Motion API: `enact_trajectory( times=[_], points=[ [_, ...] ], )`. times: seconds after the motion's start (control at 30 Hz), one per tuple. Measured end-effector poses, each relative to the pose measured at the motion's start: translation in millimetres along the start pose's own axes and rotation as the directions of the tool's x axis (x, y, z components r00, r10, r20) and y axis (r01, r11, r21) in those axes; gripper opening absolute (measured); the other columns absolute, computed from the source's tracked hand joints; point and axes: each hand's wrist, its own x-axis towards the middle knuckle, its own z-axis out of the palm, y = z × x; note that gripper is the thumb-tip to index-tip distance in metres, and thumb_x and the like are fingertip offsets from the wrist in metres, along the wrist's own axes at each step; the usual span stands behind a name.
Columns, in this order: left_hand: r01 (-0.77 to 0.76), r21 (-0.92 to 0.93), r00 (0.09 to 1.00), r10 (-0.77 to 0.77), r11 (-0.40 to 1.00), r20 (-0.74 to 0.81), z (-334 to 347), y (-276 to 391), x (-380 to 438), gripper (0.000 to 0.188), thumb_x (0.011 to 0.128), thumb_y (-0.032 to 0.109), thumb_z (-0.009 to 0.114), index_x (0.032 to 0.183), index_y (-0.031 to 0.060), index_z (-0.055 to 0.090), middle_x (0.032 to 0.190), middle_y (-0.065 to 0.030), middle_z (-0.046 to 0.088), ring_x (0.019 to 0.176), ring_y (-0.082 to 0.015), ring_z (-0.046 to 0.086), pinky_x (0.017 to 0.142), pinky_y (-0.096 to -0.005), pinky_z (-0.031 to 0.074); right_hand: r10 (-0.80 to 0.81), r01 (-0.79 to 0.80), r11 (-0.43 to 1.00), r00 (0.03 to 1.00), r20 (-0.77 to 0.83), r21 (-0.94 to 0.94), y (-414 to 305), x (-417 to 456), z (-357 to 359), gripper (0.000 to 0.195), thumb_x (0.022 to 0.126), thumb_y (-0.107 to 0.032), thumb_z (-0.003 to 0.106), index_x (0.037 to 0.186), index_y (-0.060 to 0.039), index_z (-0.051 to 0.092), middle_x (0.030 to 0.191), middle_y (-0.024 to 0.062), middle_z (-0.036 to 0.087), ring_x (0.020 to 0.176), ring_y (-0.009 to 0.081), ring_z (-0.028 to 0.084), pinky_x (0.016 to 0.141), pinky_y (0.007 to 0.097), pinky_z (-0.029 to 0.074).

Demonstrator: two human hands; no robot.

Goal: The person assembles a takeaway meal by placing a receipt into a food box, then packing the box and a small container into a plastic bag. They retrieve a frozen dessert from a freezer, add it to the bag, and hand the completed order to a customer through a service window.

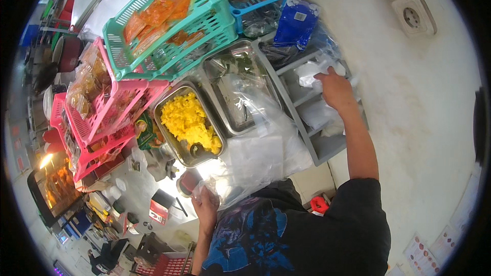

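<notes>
My left hand (206, 204) is closed around a crumpled clear plastic bag (209, 189) near the counter's front edge. My right hand (336, 89) reaches into a grey divided tray (305, 132), its fingers at white plastic bags (307, 74) in one compartment; whether they grip any cannot be told. A steel tray of yellow crumbly food (188, 119) lies left of the middle, a dark round thing at its near end. Beside it is a steel tray (234, 130) with green leaves and clear plastic. Flat clear plastic bags (255, 157) lie in front of both trays.
A teal basket (115, 53) of orange-filled packets and stacked pink baskets (92, 122) of bagged food stand at the left. A blue packet (295, 21) rests at the grey tray's far end. A red and white box (160, 209) stands lower left. Wall sockets (412, 15) are upper right.
</notes>
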Motion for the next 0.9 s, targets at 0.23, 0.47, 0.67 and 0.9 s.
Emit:
enact_trajectory(
  times=[0.23,0.47,0.67,0.9],
  points=[
    [-0.182,0.116,0.949,0.143,0.976,0.28,-23,13,-4,0.031,0.113,0.022,0.048,0.104,-0.0018,0.065,0.067,-0.0033,0.051,0.052,-0.0141,0.052,0.049,-0.0315,0.047,0.114,0.005,0.899,0.963,-0.244,0.438,-52,-55,-41,0.052,0.099,-0.002,0.057,0.15,-0.0061,0.05,0.149,0.0291,0.052,0.131,0.047,0.057,0.109,0.0505,0.049],
    [-0.274,0.139,0.938,0.232,0.952,0.256,-16,20,-28,0.027,0.112,0.016,0.048,0.131,-0.002,0.058,0.059,-0.0024,0.048,0.043,-0.0151,0.049,0.045,-0.0321,0.047,-0.035,0.567,0.389,0.797,-0.603,0.726,-162,-177,54,0.049,0.103,-0.007,0.055,0.149,0.0051,0.044,0.143,0.0226,0.058,0.13,0.0362,0.058,0.109,0.0482,0.046],
    [-0.287,0.006,0.926,0.275,0.958,0.26,-16,7,-50,0.032,0.112,0.016,0.048,0.135,-0.0057,0.053,0.057,-0.0031,0.045,0.042,-0.0167,0.049,0.042,-0.0329,0.045,0.354,0.205,0.5,0.838,-0.415,0.841,-178,-183,62,0.029,0.105,-0.013,0.058,0.127,0.0053,0.062,0.115,0.0231,0.071,0.107,0.0387,0.069,0.098,0.0435,0.052],
    [-0.342,0.059,0.919,0.321,0.938,0.23,-39,-24,-73,0.026,0.111,0.018,0.047,0.125,0.0016,0.062,0.068,0.0009,0.051,0.053,-0.01,0.05,0.049,-0.0278,0.043,0.256,0.373,0.548,0.777,-0.575,0.749,-59,-50,22,0.052,0.094,0.0,0.059,0.145,-0.0042,0.054,0.124,0.027,0.07,0.113,0.0412,0.068,0.1,0.045,0.052]
  ],
)
